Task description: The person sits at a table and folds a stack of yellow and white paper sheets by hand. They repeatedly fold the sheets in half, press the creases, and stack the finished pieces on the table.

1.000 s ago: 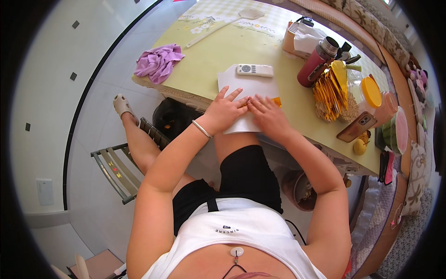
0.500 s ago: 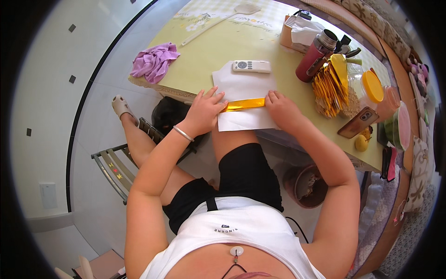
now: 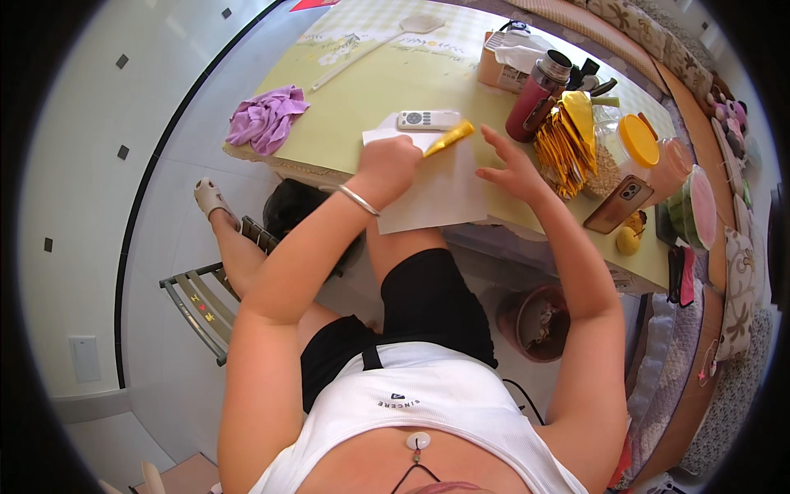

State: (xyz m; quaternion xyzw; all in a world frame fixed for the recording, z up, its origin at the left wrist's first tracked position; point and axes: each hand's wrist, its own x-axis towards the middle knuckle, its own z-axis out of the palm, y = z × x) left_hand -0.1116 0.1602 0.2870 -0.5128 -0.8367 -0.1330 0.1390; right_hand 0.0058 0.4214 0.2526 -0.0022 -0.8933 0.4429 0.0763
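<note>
My left hand (image 3: 390, 167), a silver bangle at its wrist, is closed on one end of a shiny gold foil strip (image 3: 449, 138), which slants up to the right. Under it lies a white sheet of paper (image 3: 436, 200) on the table's near edge. To the right of the strip, my right hand (image 3: 512, 171) hovers with its fingers apart and nothing in it. A white remote control (image 3: 429, 120) rests at the far end of the paper. Several folded gold foil pieces (image 3: 566, 148) stand bunched just right of my right hand.
On the table's right are a red thermos (image 3: 535, 99), a tissue box (image 3: 500, 70), a yellow-lidded jar (image 3: 638, 140), a phone (image 3: 619, 204) and a yellow fruit (image 3: 629, 240). A purple cloth (image 3: 267, 119) and a fly swatter (image 3: 370, 56) lie left. A bin (image 3: 533, 325) stands below.
The gold strip lay flat between both hands; now my left hand has raised it, slanting, farther up the paper. My right hand has let go, opened and moved up and right.
</note>
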